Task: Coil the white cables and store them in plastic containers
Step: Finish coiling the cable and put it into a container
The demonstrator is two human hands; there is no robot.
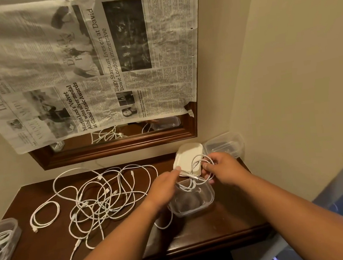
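A partly coiled white cable (197,165) hangs between both hands just above an open clear plastic container (204,202) on the dark wooden table (228,225). My right hand (222,167) grips the loops on the right side. My left hand (165,185) pinches the cable's end on the left. A tangle of several loose white cables (102,199) lies spread over the table's middle. One cable (44,215) lies loosely looped at the left.
A white lid (187,153) leans against the wall behind the hands, beside another clear container (226,145) in the corner. A container holding coiled cables (1,242) sits at the left edge. A newspaper-covered mirror (105,151) hangs above.
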